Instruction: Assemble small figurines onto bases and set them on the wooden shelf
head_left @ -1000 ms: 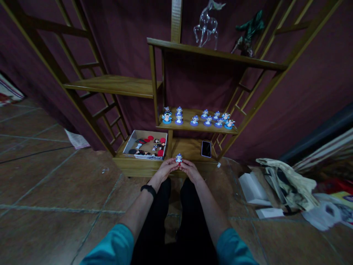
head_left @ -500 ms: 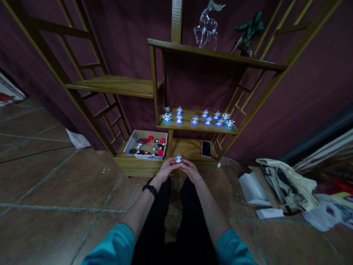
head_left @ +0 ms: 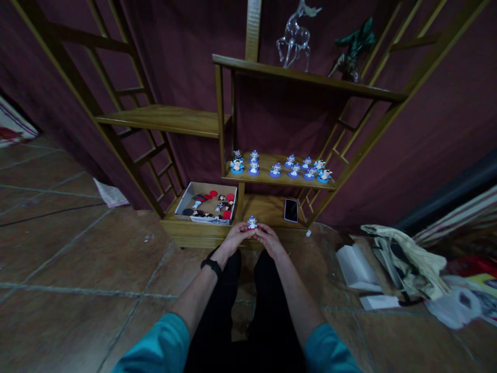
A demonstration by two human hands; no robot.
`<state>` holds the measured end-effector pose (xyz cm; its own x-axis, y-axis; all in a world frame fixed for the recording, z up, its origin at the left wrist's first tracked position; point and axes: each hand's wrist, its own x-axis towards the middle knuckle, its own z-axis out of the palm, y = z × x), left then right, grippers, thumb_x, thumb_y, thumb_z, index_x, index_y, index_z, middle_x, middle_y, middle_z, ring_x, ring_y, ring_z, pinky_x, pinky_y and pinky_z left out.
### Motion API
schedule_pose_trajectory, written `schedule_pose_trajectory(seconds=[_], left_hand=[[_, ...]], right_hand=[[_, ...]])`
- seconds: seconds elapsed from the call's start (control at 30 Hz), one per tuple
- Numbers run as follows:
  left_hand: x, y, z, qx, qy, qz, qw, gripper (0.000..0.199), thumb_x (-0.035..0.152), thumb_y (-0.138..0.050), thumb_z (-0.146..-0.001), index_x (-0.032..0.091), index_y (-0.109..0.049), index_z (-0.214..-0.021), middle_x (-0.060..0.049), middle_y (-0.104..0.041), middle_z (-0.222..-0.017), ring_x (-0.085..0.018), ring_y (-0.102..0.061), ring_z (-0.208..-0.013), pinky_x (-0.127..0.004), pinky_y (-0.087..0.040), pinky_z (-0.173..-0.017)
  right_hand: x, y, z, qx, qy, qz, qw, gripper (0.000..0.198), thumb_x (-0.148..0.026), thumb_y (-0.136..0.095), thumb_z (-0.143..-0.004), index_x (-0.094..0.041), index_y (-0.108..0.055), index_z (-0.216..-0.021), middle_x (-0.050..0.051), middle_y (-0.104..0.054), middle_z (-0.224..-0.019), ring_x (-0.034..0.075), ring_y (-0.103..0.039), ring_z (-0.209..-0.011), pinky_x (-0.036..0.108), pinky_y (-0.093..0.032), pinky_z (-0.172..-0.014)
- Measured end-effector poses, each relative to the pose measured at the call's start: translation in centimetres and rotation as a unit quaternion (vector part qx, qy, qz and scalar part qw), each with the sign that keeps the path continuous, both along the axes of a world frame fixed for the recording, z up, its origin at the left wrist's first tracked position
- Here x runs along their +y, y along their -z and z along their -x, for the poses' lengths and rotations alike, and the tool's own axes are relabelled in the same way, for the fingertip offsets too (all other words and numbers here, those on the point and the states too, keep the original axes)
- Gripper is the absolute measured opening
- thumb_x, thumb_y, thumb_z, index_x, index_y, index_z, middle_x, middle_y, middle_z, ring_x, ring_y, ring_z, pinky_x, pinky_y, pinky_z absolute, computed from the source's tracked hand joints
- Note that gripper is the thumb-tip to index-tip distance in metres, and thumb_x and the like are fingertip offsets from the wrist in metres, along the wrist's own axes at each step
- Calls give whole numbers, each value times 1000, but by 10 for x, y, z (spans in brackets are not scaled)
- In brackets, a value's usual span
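Note:
A small white-and-purple figurine (head_left: 252, 221) on a red base is held upright between my hands, in front of the low shelf's edge. My left hand (head_left: 236, 236) grips its base from the left, and my right hand (head_left: 268, 239) from the right, the fingertips meeting around it. On the shelf above stand several similar figurines (head_left: 275, 170) with purple bases, with a few on blue bases at both ends. To the left, an open cardboard box (head_left: 186, 199) holds several loose figurines and red round bases.
A phone (head_left: 291, 210) lies on the low shelf (head_left: 264, 206), right of my hands. Higher up stand a clear glass deer (head_left: 295, 37) and a dark green statue (head_left: 353, 46). White boxes (head_left: 356, 265), a cream cloth bag (head_left: 411, 259) and a plastic bag (head_left: 454, 305) lie on the floor at right.
The view has shifted very slightly, so the shelves sit a little further right. Both hands keep hold of the figurine in nearly the same place.

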<state>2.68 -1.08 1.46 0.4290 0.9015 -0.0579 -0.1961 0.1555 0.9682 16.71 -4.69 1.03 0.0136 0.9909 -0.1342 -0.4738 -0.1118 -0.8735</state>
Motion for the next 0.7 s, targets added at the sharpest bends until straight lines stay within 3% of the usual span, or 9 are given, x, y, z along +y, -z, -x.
schedule_pose_trajectory(seconds=[0.7], left_hand=[[-2, -2, -1, -12, 23, 2, 1000, 35, 29, -71, -64, 13, -65, -95, -7, -66, -87, -13, -57, -75, -22, -42, -66]], right_hand=[[-1, 0, -2, -10, -29, -6, 1000, 40, -37, -73, -60, -19, -64, -94, 6, -67, -96, 17, -61, -83, 31, -46, -78]])
